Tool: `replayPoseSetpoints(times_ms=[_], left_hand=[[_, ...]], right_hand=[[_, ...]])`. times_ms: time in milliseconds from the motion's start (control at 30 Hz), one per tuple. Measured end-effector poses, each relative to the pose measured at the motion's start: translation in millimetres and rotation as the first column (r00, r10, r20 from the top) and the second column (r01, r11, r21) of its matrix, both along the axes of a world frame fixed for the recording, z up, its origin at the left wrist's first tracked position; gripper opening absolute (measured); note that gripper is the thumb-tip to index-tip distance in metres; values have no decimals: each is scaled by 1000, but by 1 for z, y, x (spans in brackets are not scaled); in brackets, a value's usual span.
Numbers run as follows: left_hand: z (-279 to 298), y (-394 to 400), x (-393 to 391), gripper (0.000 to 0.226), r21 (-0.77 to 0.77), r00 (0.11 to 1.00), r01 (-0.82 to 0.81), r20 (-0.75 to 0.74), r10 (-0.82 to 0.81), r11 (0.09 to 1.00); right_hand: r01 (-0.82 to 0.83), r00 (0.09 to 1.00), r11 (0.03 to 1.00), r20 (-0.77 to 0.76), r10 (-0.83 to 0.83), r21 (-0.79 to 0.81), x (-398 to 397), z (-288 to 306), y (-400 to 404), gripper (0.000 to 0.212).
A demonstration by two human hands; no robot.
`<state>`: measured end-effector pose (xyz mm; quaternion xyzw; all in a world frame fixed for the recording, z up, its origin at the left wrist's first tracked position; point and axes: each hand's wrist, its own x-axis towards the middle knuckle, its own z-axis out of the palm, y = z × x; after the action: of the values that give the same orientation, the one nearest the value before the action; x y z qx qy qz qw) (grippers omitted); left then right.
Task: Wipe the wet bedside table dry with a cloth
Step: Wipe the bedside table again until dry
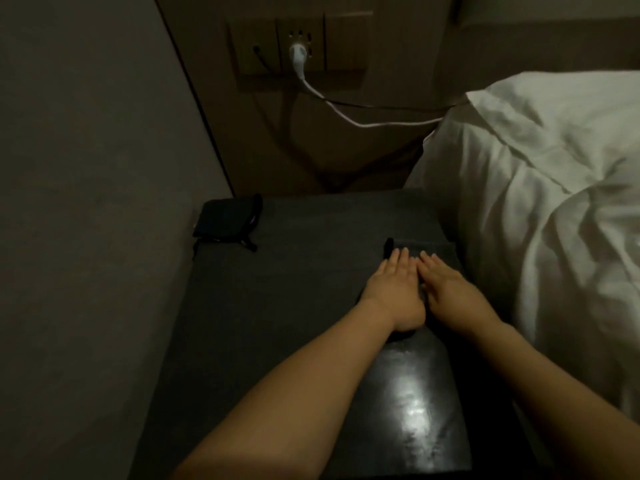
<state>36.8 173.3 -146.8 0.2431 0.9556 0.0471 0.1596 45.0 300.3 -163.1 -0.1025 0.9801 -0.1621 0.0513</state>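
— So, our left hand (391,289) and right hand (450,292) lie flat, fingers straight, pressing the dark folded cloth (424,249) on the dark glossy bedside table (277,271)?
— Yes; we press evenly, dragging toward the wet sheen (412,407) (near edge).

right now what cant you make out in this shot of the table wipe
Head view only:
- Cloth: dark on the dark bedside table; its near part is hidden under the left hand and right hand.
- Table's near edge: cut off by the frame bottom.
- Black pouch: too dim to identify.
- White cable: its end disappears behind the pillow.
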Motion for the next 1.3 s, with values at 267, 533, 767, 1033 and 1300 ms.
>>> replayPoseSetpoints(times_ms=[267,533,767,1033,1300], left_hand=[[-3,-8,26,68,14,999,40,-36,-39,999],[-4,-40,55,66,7,999,15,-43,-15,1000],[1,-80,68,65,10,999,-44,-20,44,999],[5,-135,75,66,-45,990,-143,-29,141,989],[2,-197,75,66,-66,966,-258,-31,257,964]], right_hand=[[43,998,999,-42,-43,-1,27,-6,-4,52],[-1,998,999,-56,3,37,51,-10,-33,49],[-74,997,997,-21,74,31,57,-3,-76,52],[-181,983,982,44,179,57,48,1,-132,55],[-289,957,956,55,286,52,36,0,-197,54]])
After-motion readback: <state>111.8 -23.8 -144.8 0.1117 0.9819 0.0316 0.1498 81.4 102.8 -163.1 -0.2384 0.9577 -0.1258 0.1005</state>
